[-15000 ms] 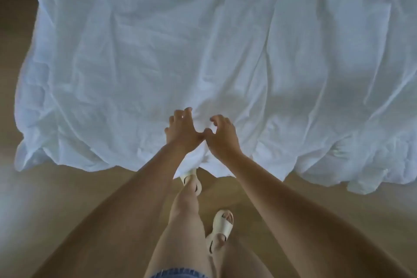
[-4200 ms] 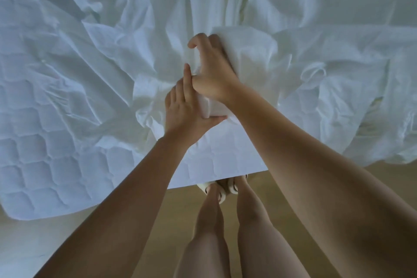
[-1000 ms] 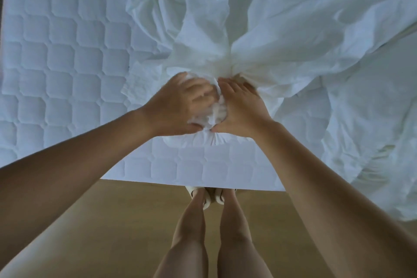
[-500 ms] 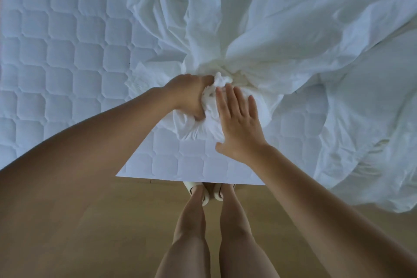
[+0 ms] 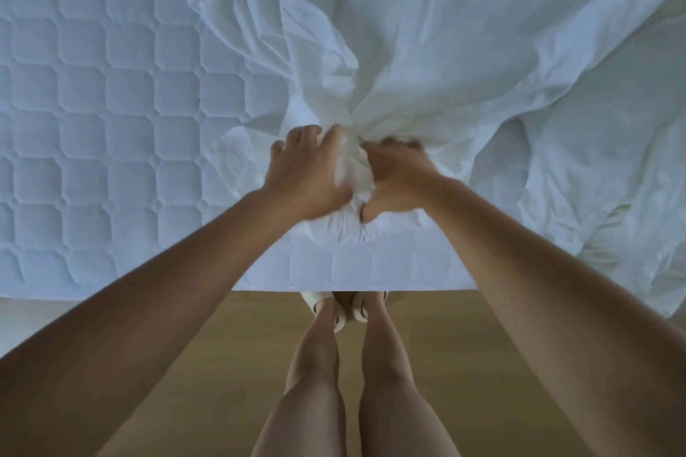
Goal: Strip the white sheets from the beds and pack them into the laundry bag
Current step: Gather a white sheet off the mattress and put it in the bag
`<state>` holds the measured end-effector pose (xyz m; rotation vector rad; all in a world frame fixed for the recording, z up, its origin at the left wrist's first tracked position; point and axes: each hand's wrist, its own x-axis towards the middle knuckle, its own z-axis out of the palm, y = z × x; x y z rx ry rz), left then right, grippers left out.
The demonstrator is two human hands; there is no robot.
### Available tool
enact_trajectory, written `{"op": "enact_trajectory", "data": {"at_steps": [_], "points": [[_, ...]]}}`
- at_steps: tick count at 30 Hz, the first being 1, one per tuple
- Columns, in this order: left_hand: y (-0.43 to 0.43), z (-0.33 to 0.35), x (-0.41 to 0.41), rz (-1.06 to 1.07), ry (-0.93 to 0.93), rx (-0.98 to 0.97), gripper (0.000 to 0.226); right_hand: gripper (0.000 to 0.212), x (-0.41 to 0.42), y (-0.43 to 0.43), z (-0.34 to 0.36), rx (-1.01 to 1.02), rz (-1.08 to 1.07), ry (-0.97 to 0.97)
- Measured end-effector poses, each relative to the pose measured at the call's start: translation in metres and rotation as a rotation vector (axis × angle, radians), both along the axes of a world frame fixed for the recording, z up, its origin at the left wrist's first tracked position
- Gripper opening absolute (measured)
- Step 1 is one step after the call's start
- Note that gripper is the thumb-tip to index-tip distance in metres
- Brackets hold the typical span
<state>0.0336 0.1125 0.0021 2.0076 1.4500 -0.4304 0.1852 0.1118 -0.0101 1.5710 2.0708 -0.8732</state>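
- In the head view we see the white sheet gathered into a tight bunch on the quilted mattress, close to the mattress's near edge and about midway along it.
- The left hand lies over the left side of the bunch. Its fingers are spread and bent down onto the cloth, gripping it.
- The right hand clasps the right side of the bunch, with fingers curled over the top and the thumb hooked underneath. Its fingertips are blurred.
- The two hands are nearly touching, with only a ridge of crumpled cloth between them.
- From the bunch the sheet fans out in long folds over the far and right parts of the mattress.
- At the mattress's near right corner the sheet spills over the edge and hangs toward the floor.
- The left half of the mattress is uncovered, its quilting bare right up to the near edge.
- The near edge runs straight across, just in front of the person's pale sandals.
- Wooden floor shows on the near side of the mattress, to either side of the bare legs.
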Motion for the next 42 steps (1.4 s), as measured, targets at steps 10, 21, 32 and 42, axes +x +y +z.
{"op": "enact_trajectory", "data": {"at_steps": [10, 21, 32, 42], "points": [[-0.008, -0.038, -0.010, -0.616, -0.131, 0.652, 0.096, 0.059, 0.020, 0.022, 0.012, -0.250, -0.378, 0.182], [0.062, 0.013, 0.093, -0.605, 0.022, -0.194, 0.050, 0.100, 0.048, -0.088, 0.036, 0.179, -0.478, 0.089], [0.070, -0.014, 0.058, -0.207, -0.239, 0.210, 0.096, 0.104, 0.082, -0.001, 0.005, 0.095, -0.574, 0.072], [0.052, -0.043, 0.066, -0.487, -0.074, 0.455, 0.122, 0.114, 0.080, 0.029, 0.014, 0.108, -0.588, 0.002]]}}
